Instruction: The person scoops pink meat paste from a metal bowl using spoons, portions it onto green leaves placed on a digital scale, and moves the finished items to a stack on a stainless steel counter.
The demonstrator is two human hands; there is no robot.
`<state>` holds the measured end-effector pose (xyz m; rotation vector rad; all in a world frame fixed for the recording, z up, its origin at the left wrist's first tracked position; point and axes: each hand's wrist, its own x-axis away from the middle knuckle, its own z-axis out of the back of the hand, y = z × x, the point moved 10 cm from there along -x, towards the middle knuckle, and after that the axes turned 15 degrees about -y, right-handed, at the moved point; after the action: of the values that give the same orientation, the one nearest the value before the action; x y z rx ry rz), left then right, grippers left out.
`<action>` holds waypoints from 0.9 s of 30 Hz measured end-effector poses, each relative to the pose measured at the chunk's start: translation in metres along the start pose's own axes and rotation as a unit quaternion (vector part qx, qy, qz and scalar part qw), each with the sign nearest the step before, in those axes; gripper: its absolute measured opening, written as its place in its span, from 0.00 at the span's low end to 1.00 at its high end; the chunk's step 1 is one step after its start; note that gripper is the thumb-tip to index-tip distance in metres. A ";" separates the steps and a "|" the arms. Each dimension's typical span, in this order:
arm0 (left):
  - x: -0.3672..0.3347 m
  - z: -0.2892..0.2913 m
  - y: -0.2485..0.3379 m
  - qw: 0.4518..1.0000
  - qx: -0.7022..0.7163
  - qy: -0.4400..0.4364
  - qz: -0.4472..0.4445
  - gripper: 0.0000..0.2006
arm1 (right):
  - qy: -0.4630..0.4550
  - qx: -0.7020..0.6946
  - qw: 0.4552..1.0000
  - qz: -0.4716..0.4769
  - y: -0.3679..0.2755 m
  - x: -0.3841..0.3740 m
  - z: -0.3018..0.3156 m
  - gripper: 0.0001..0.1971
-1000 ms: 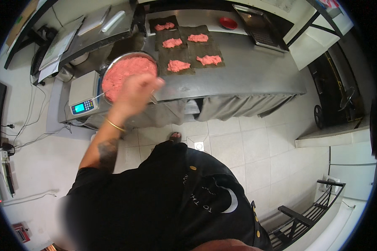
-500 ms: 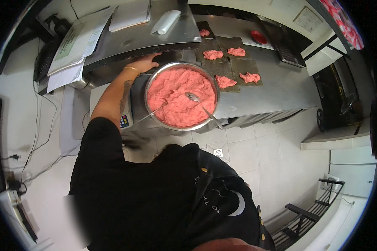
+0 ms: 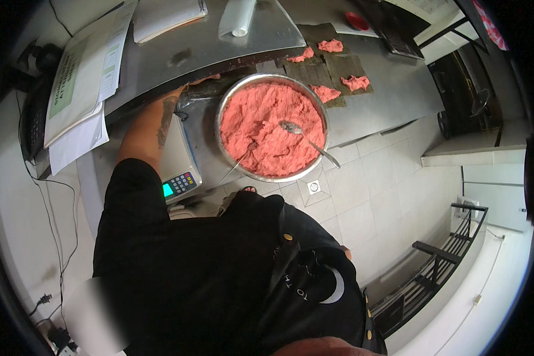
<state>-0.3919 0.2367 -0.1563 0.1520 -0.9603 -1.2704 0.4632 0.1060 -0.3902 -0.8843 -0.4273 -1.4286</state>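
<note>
My left arm reaches in under the raised steel shelf. Only a sliver of my left hand shows below its edge; the fingers are too hidden to read. Nearby stands a round metal bowl full of pink ground paste. A spoon and a second thin-handled utensil rest in the paste. Dark greenish-brown sheets lie beyond the bowl, several bearing pink lumps. A small skin-coloured patch at my apron's right edge may be part of my right hand; its fingers are hidden.
A digital scale with a lit display stands left of the bowl. On the shelf are papers, a notebook and a plastic roll. A red round item lies at the back. Cables hang at left.
The view has shifted and tilted. My left hand has gone farther under the shelf, and its fingers, spread before, are now mostly hidden. The scale's display has come into sight.
</note>
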 end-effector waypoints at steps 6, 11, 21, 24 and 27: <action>0.030 0.000 -0.002 0.999 0.030 0.032 -0.026 0.27 | -0.017 -0.073 0.993 -0.096 0.067 0.003 -0.055 0.24; 0.113 -0.003 0.024 0.984 -0.053 0.168 0.019 0.25 | 0.063 -0.114 0.992 0.004 0.006 -0.028 -0.033 0.17; 0.284 -0.146 -0.018 0.917 -0.217 0.316 0.111 0.11 | 0.226 -0.217 0.924 0.220 -0.230 0.007 0.195 0.22; 0.293 -0.154 -0.019 0.917 -0.199 0.327 0.109 0.13 | 0.190 -0.209 0.914 0.292 -0.315 0.025 0.238 0.24; 0.298 -0.160 -0.011 0.899 -0.251 0.338 0.122 0.16 | 0.073 -0.227 0.909 0.343 -0.365 0.010 0.242 0.24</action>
<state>-0.2972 -0.0840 -0.1063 0.0560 -0.0359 -1.0750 0.1740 0.3115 -0.1333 -1.1430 0.3351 -0.9246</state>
